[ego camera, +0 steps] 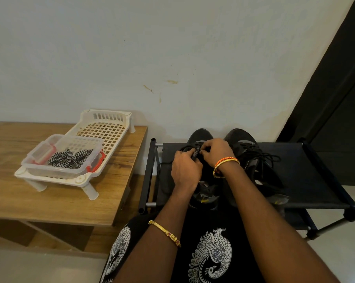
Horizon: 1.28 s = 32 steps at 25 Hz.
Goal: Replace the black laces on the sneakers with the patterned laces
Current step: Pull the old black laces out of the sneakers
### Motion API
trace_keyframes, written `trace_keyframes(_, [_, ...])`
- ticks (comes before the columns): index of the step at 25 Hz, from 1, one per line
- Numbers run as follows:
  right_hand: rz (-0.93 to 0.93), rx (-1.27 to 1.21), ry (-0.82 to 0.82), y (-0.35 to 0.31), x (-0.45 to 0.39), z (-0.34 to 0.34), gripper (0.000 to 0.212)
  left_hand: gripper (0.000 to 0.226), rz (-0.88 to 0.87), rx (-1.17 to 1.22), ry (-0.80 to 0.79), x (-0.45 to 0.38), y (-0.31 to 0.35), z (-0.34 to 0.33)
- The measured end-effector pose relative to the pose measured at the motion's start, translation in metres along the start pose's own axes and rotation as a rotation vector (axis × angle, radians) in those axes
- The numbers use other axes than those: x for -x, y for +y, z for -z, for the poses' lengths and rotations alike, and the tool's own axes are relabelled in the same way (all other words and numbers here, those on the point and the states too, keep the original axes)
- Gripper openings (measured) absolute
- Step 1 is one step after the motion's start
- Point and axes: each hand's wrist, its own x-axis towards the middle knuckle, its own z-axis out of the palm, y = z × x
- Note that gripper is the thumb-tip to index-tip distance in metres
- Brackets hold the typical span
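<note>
Unlacing the left sneaker, early in the job.

Both black sneakers (201, 160) sit on a black shoe rack (307, 176), black laces (262, 155) still in; left hand (184, 170) and right hand (215, 152) pinch the left shoe's lace. Patterned laces (70, 159) wait untouched in a clear container (50, 170) on the bench (50, 201).

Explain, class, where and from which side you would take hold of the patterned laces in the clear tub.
Pinch the patterned laces at the top of the heap, coming straight down: the clear tub is open-topped with walls all round, and the white rack beneath blocks side approaches.
</note>
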Motion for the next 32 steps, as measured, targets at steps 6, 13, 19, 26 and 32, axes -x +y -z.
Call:
trace_keyframes(6, [-0.099,-0.345,0.145,0.008,0.000,0.015,0.017,0.036,0.018,0.015,0.008,-0.001,-0.002,-0.002])
trace_keyframes(13, [-0.299,-1.078,0.073,0.005,0.007,0.034,0.019,0.040,0.019,0.027,0.013,0.001,0.002,0.001])
trace_keyframes(19, [-0.217,-0.656,0.103,-0.001,0.002,0.015,0.023,0.037,0.004,0.026,0.006,0.005,0.005,0.007])
trace_keyframes(26, [-0.196,-0.625,0.457,0.002,-0.001,0.024,0.018,0.037,0.024,0.041,-0.002,0.008,0.009,0.011])
trace_keyframes(32, [-0.279,-0.852,0.276,0.020,-0.008,0.031,0.014,0.036,0.028,0.006,-0.055,0.006,0.011,0.014])
